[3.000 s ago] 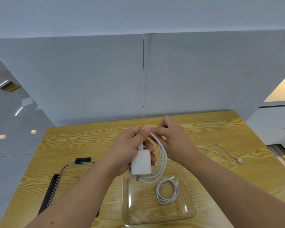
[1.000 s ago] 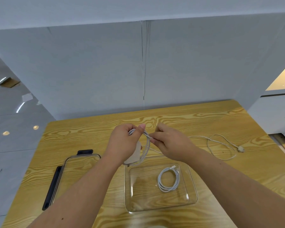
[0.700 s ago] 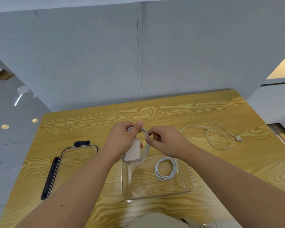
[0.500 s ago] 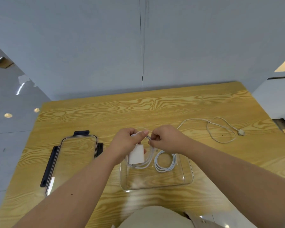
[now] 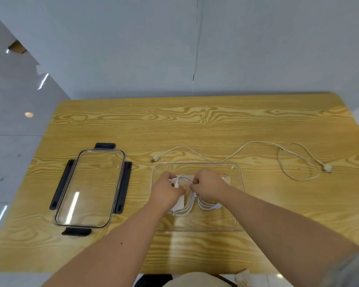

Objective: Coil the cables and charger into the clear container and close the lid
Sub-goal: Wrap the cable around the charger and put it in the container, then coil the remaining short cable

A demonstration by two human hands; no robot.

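— Pinching the coiled cable, are we?
— Yes. Our left hand grips it with the charger; our right hand fingers pinch a strand, inside the clear container. The lid lies at nine o'clock, the loose cable toward one.

A plain indoor work spot.
A wooden desk stands against bare grey walls on a shiny floor.

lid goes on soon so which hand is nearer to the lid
Left. The left hand is over the clear container on the side facing the lid; the right hand is just beyond it, farther from the lid.
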